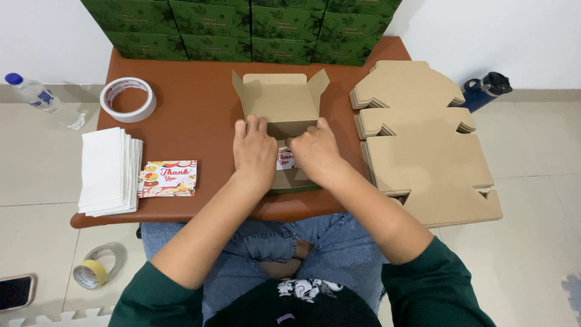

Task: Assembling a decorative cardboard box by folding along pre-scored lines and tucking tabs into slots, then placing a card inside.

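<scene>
— Cardboard box (279, 103), where is it kept?
— Mid-table (193, 121), flaps up. Left hand (254, 151) lies flat, fingers together; right hand (315, 151) is pinched on a small card (284, 158). Front wall should be steadied while the card is seated flat.

The left hand (254, 152) and right hand (315, 151) covered most of the small printed card (284, 159) and the front of the brown cardboard box (281, 103). The green boxes (242, 30) were cut off by the top edge, the dark phone (15, 292) by the left edge.
</scene>
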